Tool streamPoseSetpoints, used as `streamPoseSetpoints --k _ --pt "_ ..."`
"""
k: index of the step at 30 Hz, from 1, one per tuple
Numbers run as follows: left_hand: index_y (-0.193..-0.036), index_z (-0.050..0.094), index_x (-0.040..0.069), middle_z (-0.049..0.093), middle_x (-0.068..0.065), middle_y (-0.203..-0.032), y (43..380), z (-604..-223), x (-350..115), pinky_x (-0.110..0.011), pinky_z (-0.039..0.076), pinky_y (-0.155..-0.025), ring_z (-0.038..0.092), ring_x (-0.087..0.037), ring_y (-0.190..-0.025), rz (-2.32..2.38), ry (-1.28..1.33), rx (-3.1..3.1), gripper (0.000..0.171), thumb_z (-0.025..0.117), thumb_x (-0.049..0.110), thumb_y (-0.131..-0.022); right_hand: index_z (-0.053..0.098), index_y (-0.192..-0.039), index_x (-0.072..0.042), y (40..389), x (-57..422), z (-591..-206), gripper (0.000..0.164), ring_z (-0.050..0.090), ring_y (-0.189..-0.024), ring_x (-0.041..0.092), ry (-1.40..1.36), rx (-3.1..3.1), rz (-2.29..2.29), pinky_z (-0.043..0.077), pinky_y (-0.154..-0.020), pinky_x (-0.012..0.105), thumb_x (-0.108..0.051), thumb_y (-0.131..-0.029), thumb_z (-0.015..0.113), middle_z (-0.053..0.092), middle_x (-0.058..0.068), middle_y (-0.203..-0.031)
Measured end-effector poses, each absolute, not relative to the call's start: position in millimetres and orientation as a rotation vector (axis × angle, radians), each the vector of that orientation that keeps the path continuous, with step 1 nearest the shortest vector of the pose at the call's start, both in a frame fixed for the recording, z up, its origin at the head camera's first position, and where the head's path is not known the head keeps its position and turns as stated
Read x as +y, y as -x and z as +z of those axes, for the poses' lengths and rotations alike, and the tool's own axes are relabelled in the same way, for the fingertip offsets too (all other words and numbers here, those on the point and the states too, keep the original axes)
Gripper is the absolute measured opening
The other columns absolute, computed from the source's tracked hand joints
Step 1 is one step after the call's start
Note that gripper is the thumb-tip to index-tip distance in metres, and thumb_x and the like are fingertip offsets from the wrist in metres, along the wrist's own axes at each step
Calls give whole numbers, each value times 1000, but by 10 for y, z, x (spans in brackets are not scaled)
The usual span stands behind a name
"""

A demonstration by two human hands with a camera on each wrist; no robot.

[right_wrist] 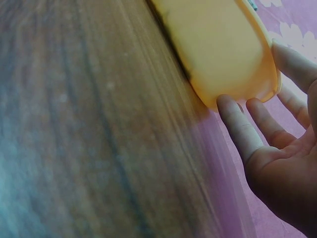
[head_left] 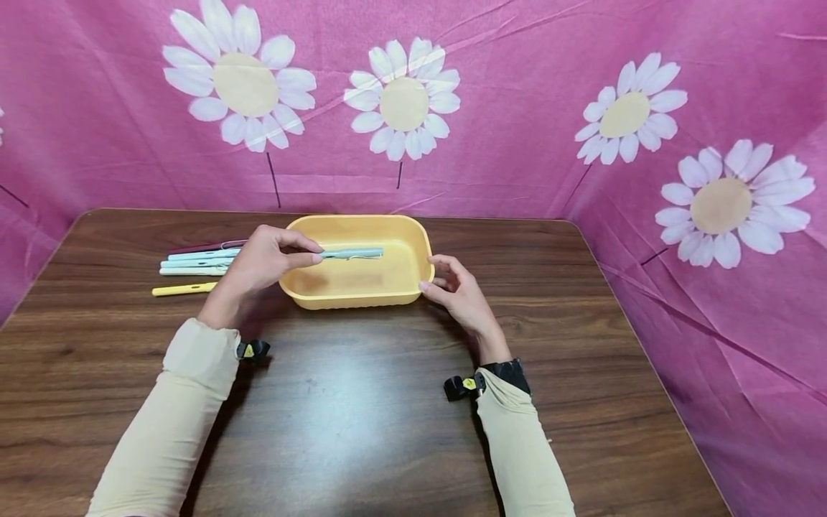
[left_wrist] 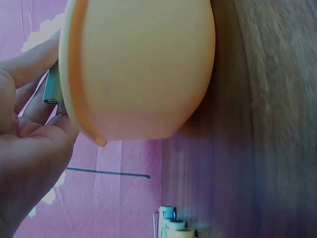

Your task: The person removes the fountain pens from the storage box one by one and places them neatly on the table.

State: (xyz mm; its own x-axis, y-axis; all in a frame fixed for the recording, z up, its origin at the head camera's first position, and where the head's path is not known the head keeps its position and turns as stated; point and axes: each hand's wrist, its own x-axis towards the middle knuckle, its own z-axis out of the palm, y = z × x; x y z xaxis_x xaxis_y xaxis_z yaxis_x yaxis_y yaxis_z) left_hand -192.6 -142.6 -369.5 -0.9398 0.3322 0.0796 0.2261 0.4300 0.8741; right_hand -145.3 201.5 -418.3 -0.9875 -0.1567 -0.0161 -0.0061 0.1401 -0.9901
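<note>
My left hand (head_left: 261, 255) pinches one end of a light-blue pen (head_left: 354, 253) with a wire clip, between thumb and fingers. The pen lies roughly level above the inside of a yellow oblong tub (head_left: 362, 300). In the left wrist view, the tub's wall (left_wrist: 143, 69) fills the middle and hides most of the pen; only its squared end (left_wrist: 51, 91) shows by the fingers. At the tub's right end, my right hand (head_left: 461, 294) holds the near corner, thumb on the near side and fingers against the end wall. Those fingers touch the tub (right_wrist: 225, 54) in the right wrist view.
Left of the tub lie several more pens: a dark maroon pen (head_left: 203, 248), light-blue pens (head_left: 194, 263) side by side, and a yellow pen (head_left: 184, 289) nearer me. The brown wooden table (head_left: 362, 409) meets a pink flowered curtain (head_left: 491, 143) behind and at the right.
</note>
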Motion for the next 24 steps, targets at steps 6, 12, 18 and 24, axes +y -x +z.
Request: streamPoseSetpoints --k 6,12,18,24 --pt "-98 81 6 76 -4 -97 1899 -3689 -1483 -21 48 -82 65 -9 -93 1582 -416 2591 15 82 18 -88 52 -137 -2 1456 2015 -4189 48 64 -112 30 167 2283 -1994 55 -85 27 0 -93 71 52 18 -132" --pt "-99 81 4 77 -8 -98 1864 -3657 -1554 -17 48 -80 64 -4 -92 1572 -419 2615 21 84 21 -87 51 -137 1 1447 1994 -4179 49 64 -110 31 159 2269 -2023 55 -83 25 2 -93 71 53 21 -134" --pt "-101 82 9 77 -4 -100 1846 -3635 -1645 -17 47 -76 62 -2 -94 1535 -334 2654 19 82 22 -88 49 -139 3 1443 1995 -4190 50 63 -112 34 174 2270 -2021 55 -84 25 2 -93 70 53 23 -134" --pt "-103 82 8 77 -3 -99 1823 -3643 -1743 -21 42 -57 56 -6 -77 1556 -312 2651 21 83 22 -87 52 -137 -1 1452 2004 -4193 48 64 -110 29 155 2268 -2018 55 -84 26 1 -93 71 53 19 -131"
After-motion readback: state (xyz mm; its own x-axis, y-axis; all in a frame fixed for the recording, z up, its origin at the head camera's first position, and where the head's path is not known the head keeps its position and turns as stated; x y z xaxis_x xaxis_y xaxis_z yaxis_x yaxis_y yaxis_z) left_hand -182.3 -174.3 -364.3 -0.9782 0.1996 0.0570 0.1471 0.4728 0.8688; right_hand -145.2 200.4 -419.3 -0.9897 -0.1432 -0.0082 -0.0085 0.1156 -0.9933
